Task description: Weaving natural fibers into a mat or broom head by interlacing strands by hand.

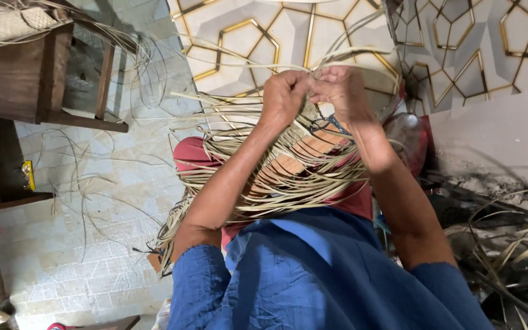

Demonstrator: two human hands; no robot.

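Two hands: both the person's own, raised at about twelve o'clock from the blue lap, knuckles nearly touching.
Left hand [285,98]: one, fingers curled shut and pinching pale strips at the top edge of the weaving.
Right hand [340,91]: one, fingers bent and pinching the same edge just beside the left hand; how many strips each hand grips cannot be told.
Woven piece [288,165]: one, a half-made mat or basket of pale straw-coloured strips, lying across the lap and reaching up to the hands; its loose ends fan out toward nine o'clock and three o'clock, too many to count.
Wooden block [291,162]: one, brownish, seen through the gaps under the weaving.
Red cloth [192,154]: one patch at about ten o'clock of the lap, under the strips.
Blue garment [313,275]: one, with two sleeves ending near the elbows, at six o'clock.
Wooden furniture [25,79]: one dark piece at ten o'clock, with woven material lying on top.
Loose strips on the floor [87,189]: a scattered handful at nine o'clock, lying on pale floor tiles [62,263].
Dark heap of strips [502,244]: one pile at four o'clock, well apart from the hands.
Patterned wall panels [459,49]: two, pale with gold lines, at twelve to two o'clock.
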